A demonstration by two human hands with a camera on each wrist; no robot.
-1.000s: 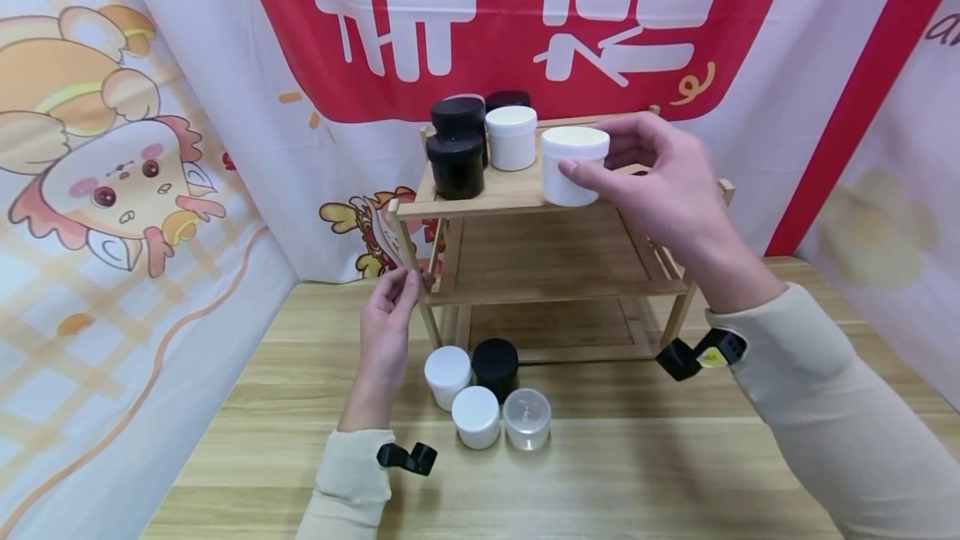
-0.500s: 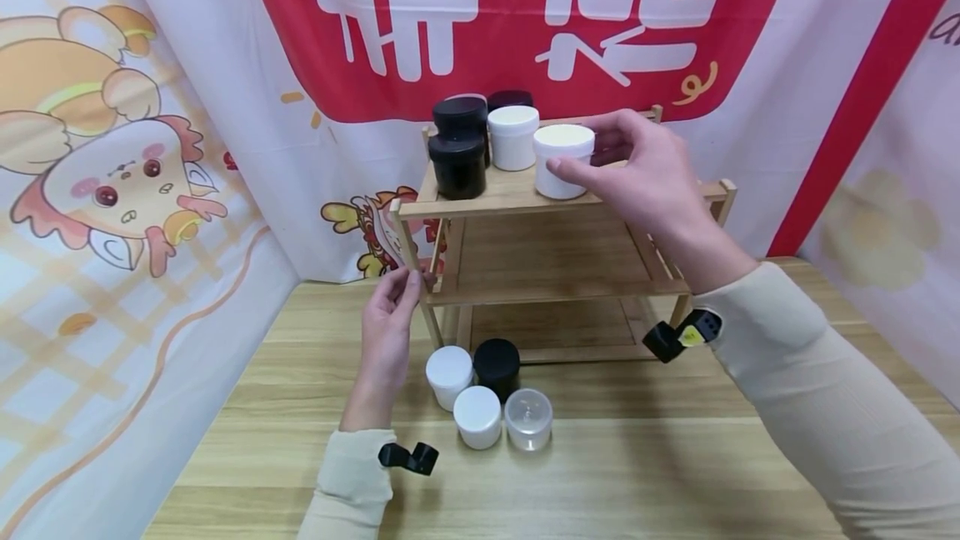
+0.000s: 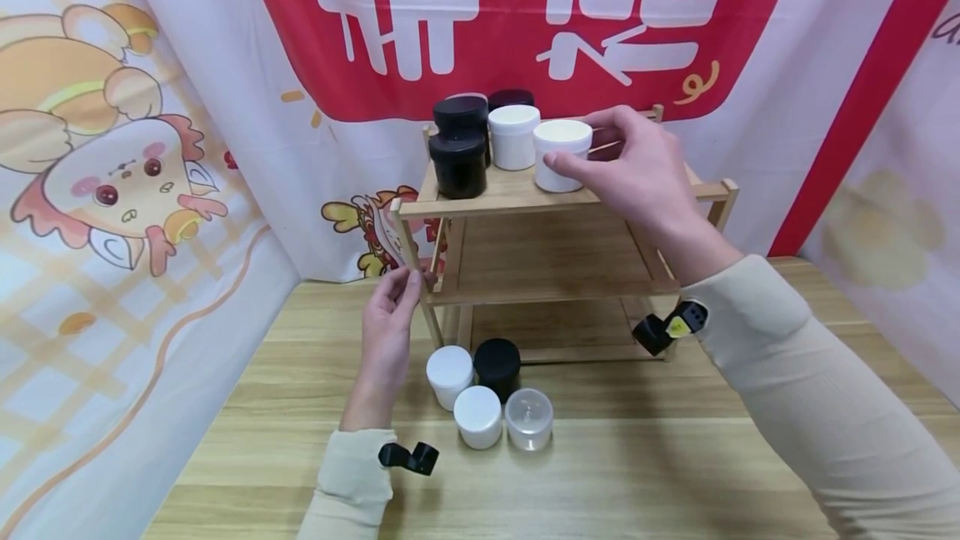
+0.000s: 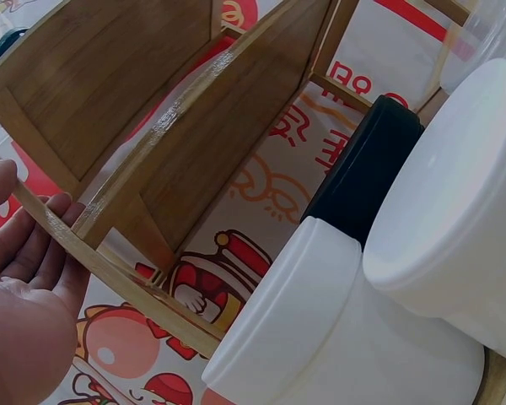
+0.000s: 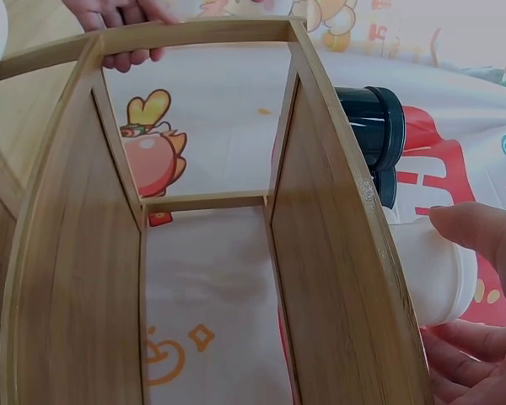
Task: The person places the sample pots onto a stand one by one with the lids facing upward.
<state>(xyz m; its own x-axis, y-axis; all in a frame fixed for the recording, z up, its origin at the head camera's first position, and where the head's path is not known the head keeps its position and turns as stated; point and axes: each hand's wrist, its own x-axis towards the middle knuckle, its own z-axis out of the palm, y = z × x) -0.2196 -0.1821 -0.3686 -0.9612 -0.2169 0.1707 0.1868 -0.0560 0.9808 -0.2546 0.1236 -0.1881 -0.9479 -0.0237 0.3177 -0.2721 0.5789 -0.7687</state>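
Note:
A white lidded jar [image 3: 558,169] is at the front of the wooden rack's [image 3: 525,205] top shelf, and my right hand [image 3: 648,169] holds it between thumb and fingers. The right wrist view shows the same jar [image 5: 430,274] against the top shelf, thumb on one side and fingers on the other. My left hand [image 3: 387,307] grips the rack's left front post. In the left wrist view the thumb and fingers [image 4: 46,240] lie on either side of that post. To the left of the held jar stand another white jar [image 3: 513,140] and black jars [image 3: 459,169].
On the table [image 3: 600,473] in front of the rack are two white jars [image 3: 477,419], a black jar [image 3: 497,365] and a clear jar [image 3: 529,419]. The rack's middle shelf [image 3: 547,257] lies below the top one. A printed cloth [image 3: 285,190] hangs behind and beside.
The right hand has brought the white jar left and slightly back over the top shelf, closer to the other white jar. My left hand has stayed at the post.

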